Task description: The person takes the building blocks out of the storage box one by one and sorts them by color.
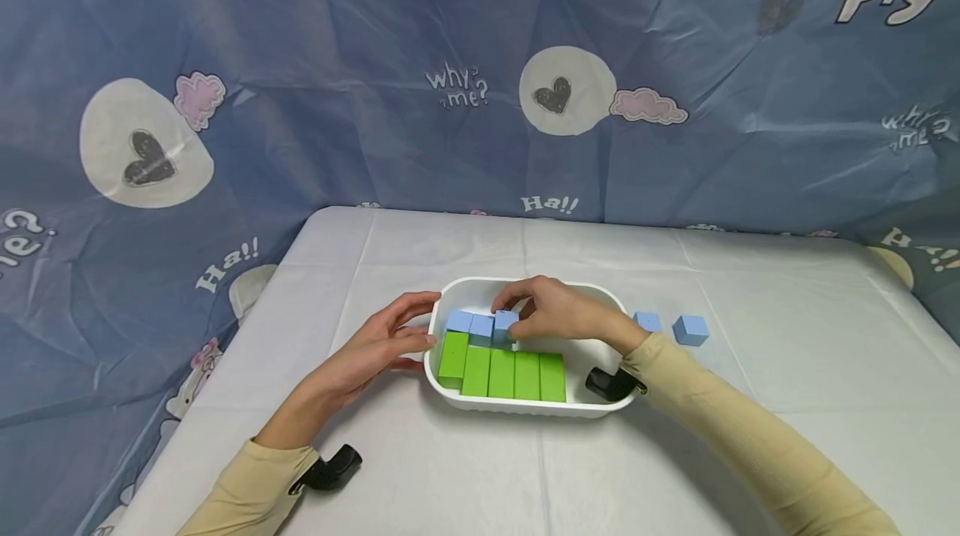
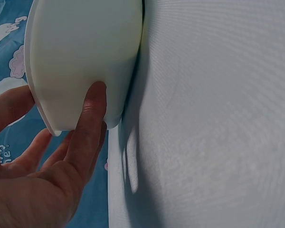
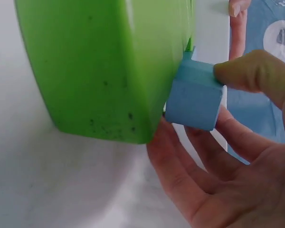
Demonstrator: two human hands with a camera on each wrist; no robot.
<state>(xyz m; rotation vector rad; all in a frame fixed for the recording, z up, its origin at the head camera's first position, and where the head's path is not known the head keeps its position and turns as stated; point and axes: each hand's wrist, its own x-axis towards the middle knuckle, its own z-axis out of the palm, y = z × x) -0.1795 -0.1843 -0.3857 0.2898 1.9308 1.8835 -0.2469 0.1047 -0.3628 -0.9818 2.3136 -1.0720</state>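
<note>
Light-blue cube (image 1: 506, 323) pinched inside white bin (image 1: 525, 408) (open-topped, round-cornered, standing upright), slightly left of middle.

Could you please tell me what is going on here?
A person is arranging blocks in a white tub. Their right hand holds a blue cube inside it, next to two other blue cubes, while their left hand touches the tub's left end. Five green blocks stand in a row inside, and two loose blue cubes sit on the table to the tub's right.
</note>
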